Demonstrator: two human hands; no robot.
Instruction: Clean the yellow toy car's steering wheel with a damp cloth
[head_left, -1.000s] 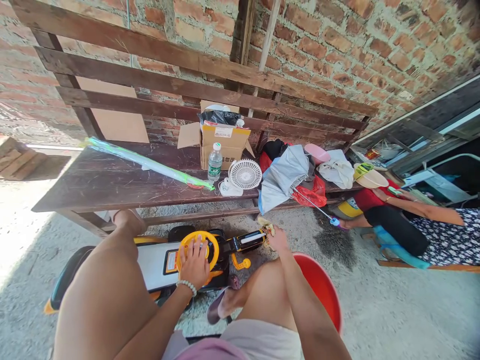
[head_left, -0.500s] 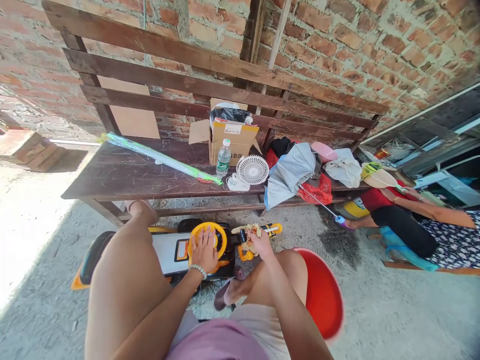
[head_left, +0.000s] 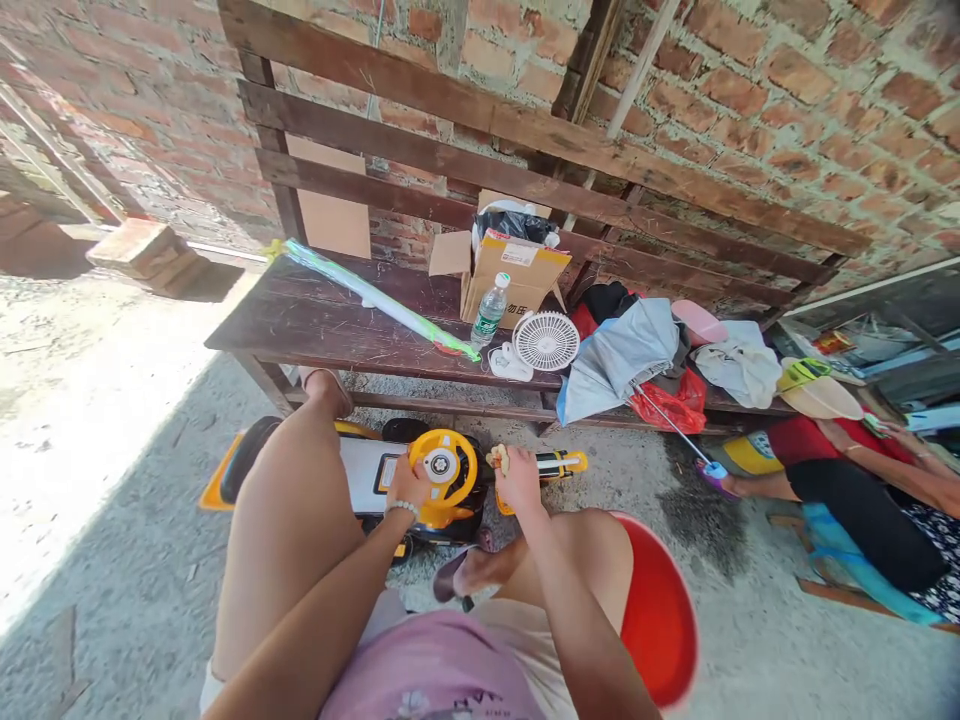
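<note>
Between my legs is a yellow, white and black ride-on toy vehicle (head_left: 361, 474) with a yellow steering wheel (head_left: 470, 466). My left hand (head_left: 409, 484), with a beaded bracelet on the wrist, is closed around the near-left part of the wheel's rim. A crumpled tan cloth (head_left: 496, 457) with reddish marks pokes out of my closed right hand (head_left: 519, 482). That hand is at the toy's front, beside the base of a yellow and black arm (head_left: 564, 464), and covers most of the cloth.
A red basin (head_left: 660, 620) stands by my right leg. Behind the toy, a dark wooden bench (head_left: 330, 325) bears a water bottle (head_left: 490, 312), a white fan (head_left: 547, 341), a cardboard box (head_left: 517, 280) and a silver umbrella (head_left: 622, 350). Another person (head_left: 862, 520) sits at the right.
My left hand has gone from lying flat over the wheel's centre to gripping its rim. My right hand now covers more of the cloth. The view has shifted left.
</note>
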